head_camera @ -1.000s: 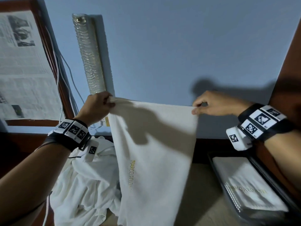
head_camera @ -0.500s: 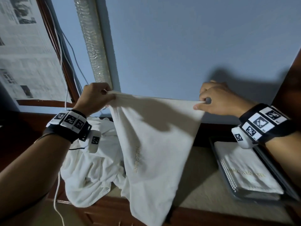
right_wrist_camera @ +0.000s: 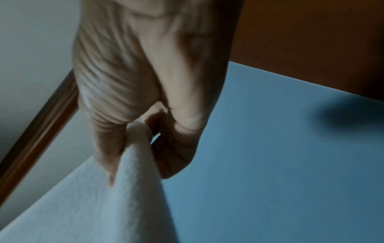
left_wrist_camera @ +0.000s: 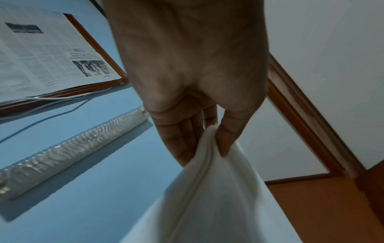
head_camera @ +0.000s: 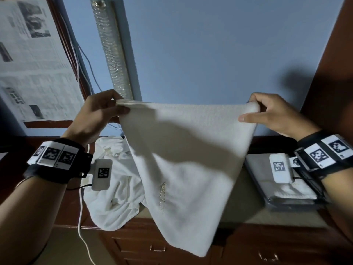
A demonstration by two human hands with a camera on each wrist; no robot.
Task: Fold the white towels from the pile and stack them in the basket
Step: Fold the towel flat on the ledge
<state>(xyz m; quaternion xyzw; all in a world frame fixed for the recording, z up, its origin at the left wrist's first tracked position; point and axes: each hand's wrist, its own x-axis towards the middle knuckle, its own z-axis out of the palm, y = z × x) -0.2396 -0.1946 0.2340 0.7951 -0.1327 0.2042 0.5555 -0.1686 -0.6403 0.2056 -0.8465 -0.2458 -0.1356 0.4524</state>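
Note:
A white towel [head_camera: 183, 159] with gold lettering hangs spread in the air, held by its two top corners. My left hand [head_camera: 107, 111] pinches the left corner, seen close in the left wrist view as towel cloth [left_wrist_camera: 207, 189] between thumb and fingers [left_wrist_camera: 182, 144]. My right hand [head_camera: 267, 113] pinches the right corner, the towel [right_wrist_camera: 116, 197] clamped between thumb and curled fingers [right_wrist_camera: 176, 156]. A crumpled pile of white towels [head_camera: 114, 190] lies on the counter, below and left. At the right stands the dark basket [head_camera: 286, 204] with a folded towel [head_camera: 267, 180] in it.
A wooden counter [head_camera: 267, 217] with drawers below runs across the front. A blue wall [head_camera: 210, 54] stands behind, with a ribbed light tube [head_camera: 112, 54], a newspaper-covered frame [head_camera: 34, 64] and white cables [head_camera: 82, 217]. A brown wooden panel [head_camera: 334, 64] rises at the right.
Both hands have moved apart, stretching the towel's top edge wider. The view has tilted down, so the counter front and drawers now show.

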